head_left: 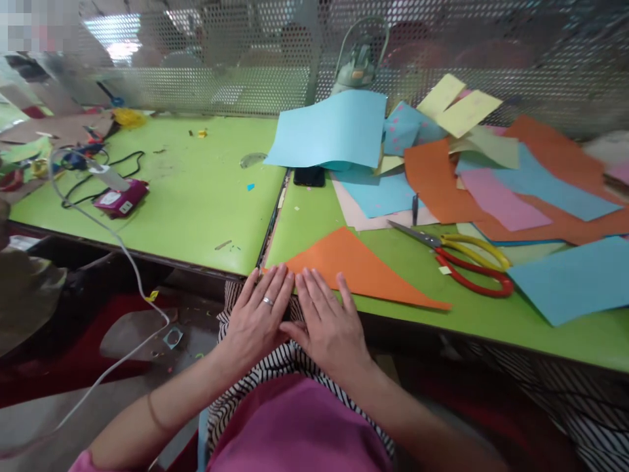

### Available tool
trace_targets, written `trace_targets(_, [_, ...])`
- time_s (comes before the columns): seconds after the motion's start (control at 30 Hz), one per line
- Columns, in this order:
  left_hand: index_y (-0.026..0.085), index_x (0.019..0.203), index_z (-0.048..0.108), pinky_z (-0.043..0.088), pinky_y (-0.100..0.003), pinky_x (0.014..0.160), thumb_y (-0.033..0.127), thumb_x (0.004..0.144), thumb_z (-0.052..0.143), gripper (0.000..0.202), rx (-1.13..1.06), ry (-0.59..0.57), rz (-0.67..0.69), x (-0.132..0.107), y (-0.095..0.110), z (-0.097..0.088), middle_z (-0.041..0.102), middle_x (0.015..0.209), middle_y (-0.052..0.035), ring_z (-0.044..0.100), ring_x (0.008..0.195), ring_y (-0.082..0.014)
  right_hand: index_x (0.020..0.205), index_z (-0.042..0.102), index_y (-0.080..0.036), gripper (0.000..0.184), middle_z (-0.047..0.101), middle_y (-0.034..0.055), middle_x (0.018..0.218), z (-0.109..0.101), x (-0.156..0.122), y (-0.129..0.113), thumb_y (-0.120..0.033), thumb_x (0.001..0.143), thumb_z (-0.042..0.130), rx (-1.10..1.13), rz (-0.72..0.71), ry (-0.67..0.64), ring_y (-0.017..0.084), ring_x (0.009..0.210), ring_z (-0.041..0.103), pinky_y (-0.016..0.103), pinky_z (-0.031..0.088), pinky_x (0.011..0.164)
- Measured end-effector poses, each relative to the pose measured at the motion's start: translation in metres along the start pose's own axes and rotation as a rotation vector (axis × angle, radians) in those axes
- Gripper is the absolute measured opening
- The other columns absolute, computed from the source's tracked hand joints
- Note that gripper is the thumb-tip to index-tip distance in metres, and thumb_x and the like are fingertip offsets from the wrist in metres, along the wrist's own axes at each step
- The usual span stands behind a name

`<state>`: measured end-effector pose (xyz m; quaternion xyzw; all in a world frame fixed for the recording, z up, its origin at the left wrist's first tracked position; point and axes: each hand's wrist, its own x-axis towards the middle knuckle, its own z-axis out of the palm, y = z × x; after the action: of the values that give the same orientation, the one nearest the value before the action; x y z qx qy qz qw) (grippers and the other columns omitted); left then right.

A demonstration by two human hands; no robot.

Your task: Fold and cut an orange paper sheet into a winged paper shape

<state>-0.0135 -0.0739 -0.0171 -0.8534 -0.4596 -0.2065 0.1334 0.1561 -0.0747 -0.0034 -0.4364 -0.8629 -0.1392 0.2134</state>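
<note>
Pink fabric [299, 432] is filling the bottom of my feed. Beyond it, the left hand [258, 311] and right hand [331, 321] are lying palm-down at the near edge of the green desk [206, 196], fingers straight and loose, clasping nothing. Under those fingertips, 1 orange paper triangle [354, 262] is resting along that edge. I'm judging the step as pressing the paper flat; the next move is probably calling for even pressure along its near side. I'm counting 1 pair of scissors [435, 241], 1 large blue sheet [331, 128] partly covering 1 black phone [309, 177], and 1 purple box [122, 198]. Overlapping scraps [506, 196] are defying a count.
</note>
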Motion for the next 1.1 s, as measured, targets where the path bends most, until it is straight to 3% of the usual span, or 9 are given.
trace_targets(0.1, [0.007,0.149,0.029,0.022,-0.045,0.118,0.042,0.094,0.047,0.068,-0.007,0.026,-0.001,0.000,-0.002,0.000,0.049,0.144,-0.0159,0.045,0.134,-0.0278,0.137,0.047,-0.002,0.066,0.055,0.0173,0.138,-0.003,-0.012,0.009,-0.051,0.092,0.048,-0.029,0.015,-0.014,0.026,0.130,0.049,0.048,0.023,0.117])
trace_targets(0.2, [0.006,0.149,0.028,0.024,-0.046,0.117,0.050,0.091,0.052,0.076,-0.016,0.046,-0.011,0.002,-0.001,-0.001,0.053,0.140,-0.0166,0.048,0.131,-0.0289,0.145,0.037,-0.004,0.074,0.057,0.0181,0.135,-0.020,-0.041,0.033,-0.051,0.090,0.052,-0.112,0.043,-0.023,0.026,0.126,0.053,0.046,0.028,0.114])
trace_targets(0.3, [0.008,0.150,0.025,0.026,-0.046,0.116,0.053,0.091,0.052,0.079,-0.025,0.043,-0.002,0.004,-0.001,-0.003,0.054,0.140,-0.0160,0.048,0.131,-0.0292,0.151,0.022,-0.006,0.083,0.060,0.0206,0.131,-0.037,-0.072,0.062,-0.049,0.089,0.056,-0.217,0.081,-0.007,0.030,0.120,0.058,0.051,0.034,0.109])
trace_targets(0.43, [0.012,0.151,0.025,0.028,-0.045,0.116,0.050,0.092,0.052,0.075,-0.022,0.004,0.016,0.002,-0.010,-0.007,0.052,0.142,-0.0127,0.047,0.132,-0.0273,0.151,0.022,-0.009,0.077,0.062,0.0192,0.128,-0.047,-0.090,0.088,-0.038,0.090,0.058,-0.308,0.100,-0.003,0.030,0.112,0.063,0.054,0.035,0.107])
trace_targets(0.7, [0.017,0.143,0.042,0.033,-0.052,0.111,0.040,0.088,0.063,0.063,0.089,0.090,-0.071,-0.009,-0.038,-0.027,0.057,0.136,-0.0128,0.050,0.129,-0.0318,0.145,0.038,-0.009,0.071,0.073,0.0144,0.109,-0.046,-0.081,0.100,-0.030,0.085,0.067,-0.345,0.026,0.118,0.025,0.093,0.070,0.048,0.039,0.104])
trace_targets(0.87, [0.018,0.133,0.052,0.045,-0.040,0.102,0.023,0.085,0.068,0.050,-0.049,0.179,0.043,0.006,-0.017,-0.027,0.065,0.126,-0.0088,0.058,0.116,-0.0237,0.122,0.060,-0.013,0.045,0.076,0.0103,0.096,-0.050,-0.073,0.103,-0.023,0.080,0.073,-0.269,-0.016,0.161,0.021,0.083,0.070,0.046,0.042,0.100])
trace_targets(0.97, [0.018,0.125,0.058,0.049,-0.035,0.090,0.018,0.090,0.061,0.035,-0.131,0.097,0.169,0.020,-0.004,-0.016,0.069,0.117,-0.0050,0.062,0.102,-0.0197,0.109,0.064,-0.016,0.033,0.076,0.0085,0.095,-0.051,-0.066,0.098,-0.021,0.078,0.075,-0.220,-0.009,0.159,0.019,0.082,0.068,0.042,0.042,0.096])
trace_targets(1.1, [0.014,0.118,0.060,0.048,-0.033,0.076,0.016,0.096,0.051,0.024,-0.183,0.036,0.227,0.032,-0.003,-0.006,0.069,0.110,-0.0062,0.061,0.091,-0.0187,0.101,0.067,-0.021,0.017,0.076,0.0017,0.089,-0.048,-0.058,0.092,-0.021,0.084,0.069,-0.091,0.052,0.133,0.016,0.079,0.065,0.036,0.041,0.088])
